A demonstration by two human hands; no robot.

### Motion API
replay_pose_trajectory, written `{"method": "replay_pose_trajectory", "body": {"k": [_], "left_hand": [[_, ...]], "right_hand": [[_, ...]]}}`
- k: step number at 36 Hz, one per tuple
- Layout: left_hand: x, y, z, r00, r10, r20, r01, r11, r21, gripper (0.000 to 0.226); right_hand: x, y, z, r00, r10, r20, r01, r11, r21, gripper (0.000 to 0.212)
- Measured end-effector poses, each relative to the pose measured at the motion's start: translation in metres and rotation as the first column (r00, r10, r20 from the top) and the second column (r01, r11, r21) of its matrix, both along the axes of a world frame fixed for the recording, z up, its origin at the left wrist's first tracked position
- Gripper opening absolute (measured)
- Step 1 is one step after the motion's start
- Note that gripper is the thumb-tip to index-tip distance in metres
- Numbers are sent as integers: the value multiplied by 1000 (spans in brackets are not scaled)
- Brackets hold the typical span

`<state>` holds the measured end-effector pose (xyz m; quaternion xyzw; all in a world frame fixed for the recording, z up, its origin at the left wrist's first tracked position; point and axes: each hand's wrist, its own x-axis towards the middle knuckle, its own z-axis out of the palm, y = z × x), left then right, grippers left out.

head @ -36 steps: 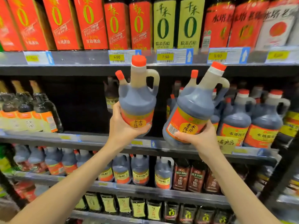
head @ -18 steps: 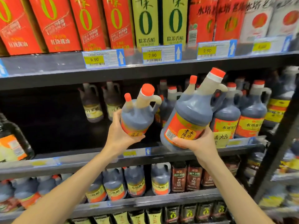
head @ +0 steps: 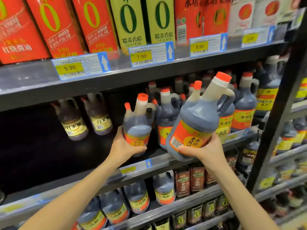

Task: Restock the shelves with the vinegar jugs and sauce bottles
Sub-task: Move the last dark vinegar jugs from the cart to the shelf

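Two dark vinegar jugs with orange caps and orange labels are in my hands at the middle shelf [head: 93, 165]. My left hand [head: 123, 146] grips the smaller-looking left jug [head: 137, 123] by its base, upright, inside the shelf opening just above the shelf board. My right hand [head: 206, 150] holds the right jug [head: 197, 123] from below, tilted to the right, in front of the shelf's front edge. Behind and right of it stands a row of like jugs [head: 244, 107] on the same shelf.
Two jugs with yellow labels [head: 73, 125] stand at the back left of the middle shelf, dark room around them. The top shelf [head: 33, 77] carries tall red and green bottles and price tags. Lower shelves hold more jugs [head: 137, 198] and brown bottles. A black upright post [head: 280, 123] stands at right.
Both jugs have moved lower and deeper toward the middle shelf. The left jug has gone into the shelf opening; the view has shifted closer and to the left.
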<state>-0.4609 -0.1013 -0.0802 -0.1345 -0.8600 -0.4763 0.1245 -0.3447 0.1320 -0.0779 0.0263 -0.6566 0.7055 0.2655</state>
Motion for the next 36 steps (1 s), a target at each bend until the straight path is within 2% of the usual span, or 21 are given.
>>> {"method": "replay_pose_trajectory", "body": {"k": [7, 12, 18, 25, 29, 32, 36], "left_hand": [[-20, 2, -8, 989, 2, 150, -20, 993, 117, 91], [-27, -1, -16, 975, -35, 219, -27, 961, 274, 106], [-27, -1, -18, 971, -60, 230, -8, 959, 283, 99], [-25, -3, -9, 963, -84, 255, -9, 939, 344, 99], [-28, -12, 20, 973, -94, 209, 23, 947, 321, 78], [-33, -18, 41, 984, -80, 160, 39, 969, 243, 79], [-37, -20, 47, 981, -104, 165, 77, 984, 162, 56]], "right_hand": [[-1, 1, -3, 1000, -23, 11, 23, 1000, 19, 93], [-4, -2, -2, 999, -32, 8, 32, 998, 48, 83], [-9, -9, -4, 1000, -20, 14, 19, 999, 51, 92], [-15, -16, -1, 1000, -17, 9, 16, 999, 42, 90], [-17, -16, 3, 1000, -2, 14, 1, 999, 43, 80], [-18, -17, 5, 1000, 12, 18, -12, 999, 39, 73], [-20, -19, 6, 1000, 24, 15, -25, 999, 35, 63]]}}
